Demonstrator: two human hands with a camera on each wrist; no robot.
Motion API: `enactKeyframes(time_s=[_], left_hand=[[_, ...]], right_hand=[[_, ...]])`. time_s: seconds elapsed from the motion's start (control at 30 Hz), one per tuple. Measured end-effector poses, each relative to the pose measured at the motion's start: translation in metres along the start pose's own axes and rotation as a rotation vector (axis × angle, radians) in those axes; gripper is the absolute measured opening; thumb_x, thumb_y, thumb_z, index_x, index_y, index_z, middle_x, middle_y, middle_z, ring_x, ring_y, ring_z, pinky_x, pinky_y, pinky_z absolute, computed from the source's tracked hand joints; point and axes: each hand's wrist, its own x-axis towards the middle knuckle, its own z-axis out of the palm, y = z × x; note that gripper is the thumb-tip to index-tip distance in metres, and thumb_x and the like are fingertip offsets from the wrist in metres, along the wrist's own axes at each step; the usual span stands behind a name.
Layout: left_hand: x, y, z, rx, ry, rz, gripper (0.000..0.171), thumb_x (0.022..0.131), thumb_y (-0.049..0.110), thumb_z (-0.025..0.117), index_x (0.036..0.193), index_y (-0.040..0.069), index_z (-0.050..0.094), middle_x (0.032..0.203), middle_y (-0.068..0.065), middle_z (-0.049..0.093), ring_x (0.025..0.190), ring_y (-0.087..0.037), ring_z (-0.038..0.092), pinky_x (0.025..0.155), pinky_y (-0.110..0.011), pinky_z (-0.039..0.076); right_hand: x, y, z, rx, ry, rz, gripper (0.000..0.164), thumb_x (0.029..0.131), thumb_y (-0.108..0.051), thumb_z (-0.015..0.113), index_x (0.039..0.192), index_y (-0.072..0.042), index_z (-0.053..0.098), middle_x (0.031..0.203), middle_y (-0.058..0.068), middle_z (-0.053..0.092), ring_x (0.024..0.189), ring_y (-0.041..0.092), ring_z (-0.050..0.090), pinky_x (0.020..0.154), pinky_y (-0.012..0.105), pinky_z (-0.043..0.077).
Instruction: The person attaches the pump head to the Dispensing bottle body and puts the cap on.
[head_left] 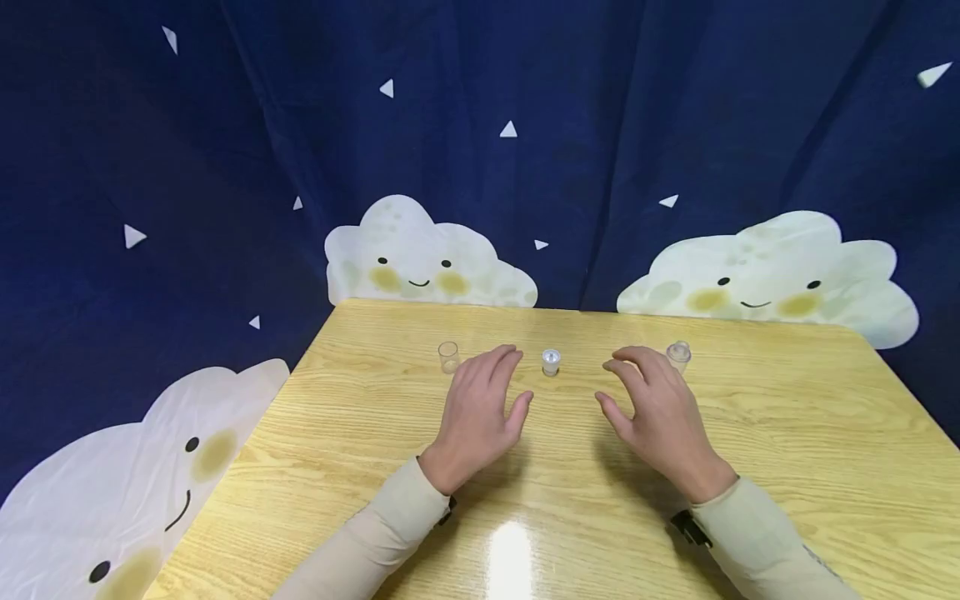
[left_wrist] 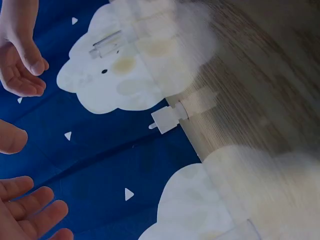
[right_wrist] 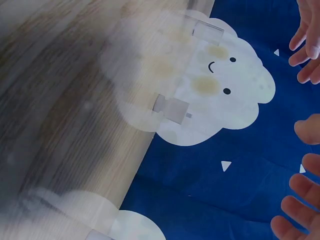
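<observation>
My left hand [head_left: 476, 417] hovers over the table with its fingers relaxed and thumb apart, holding nothing. Facing it, my right hand [head_left: 663, 417] is held the same way, palm inward. Between and beyond the hands a small white cup-shaped part [head_left: 551, 362] stands on the tabletop; from the side, in the left wrist view, this white part [left_wrist: 165, 120] shows a thin stem on top. A clear open cylinder [head_left: 448, 357] stands just beyond the left fingers. Behind the right hand is a clear piece with a narrower top [head_left: 678, 353], its lower part partly covered by that hand.
The wooden table [head_left: 570, 517] reaches back to a dark blue curtain [head_left: 570, 150] printed with white clouds and triangles. A bright light reflection lies on the near part of the table. Each sleeve has a dark strap [head_left: 690, 528] at the wrist.
</observation>
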Motion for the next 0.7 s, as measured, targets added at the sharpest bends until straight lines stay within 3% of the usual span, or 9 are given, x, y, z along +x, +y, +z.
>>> enactKeyframes(time_s=[0.2,0.47,0.7], left_hand=[[-0.0015,-0.0017,-0.001,0.002,0.005,0.001,0.046,0.089,0.026,0.068,0.129,0.004,0.06,0.131,-0.011,0.063,0.119,-0.026,0.062,0.1,-0.039,0.051],[-0.0048,-0.0023,-0.0018,-0.192,-0.052,-0.15,0.042,0.092,0.021,0.067,0.129,0.003,0.059,0.128,-0.011,0.065,0.121,-0.026,0.062,0.1,-0.038,0.053],[-0.0062,-0.001,-0.0036,-0.206,-0.088,-0.147,0.041,0.092,0.021,0.066,0.13,0.005,0.058,0.129,-0.01,0.064,0.121,-0.026,0.062,0.101,-0.038,0.053]], right_hand=[[-0.0033,0.0014,0.0009,0.002,-0.003,-0.017,0.037,0.08,-0.021,0.074,0.111,-0.002,0.064,0.116,0.019,0.062,0.109,0.037,0.058,0.089,0.052,0.05],[-0.0057,0.001,0.0019,0.004,-0.007,-0.01,0.035,0.081,-0.02,0.073,0.11,-0.002,0.066,0.114,0.016,0.064,0.103,0.034,0.061,0.083,0.05,0.05],[-0.007,-0.001,0.0013,-0.006,-0.033,0.014,0.036,0.08,-0.02,0.076,0.111,-0.004,0.067,0.114,0.015,0.065,0.101,0.033,0.062,0.077,0.048,0.049]])
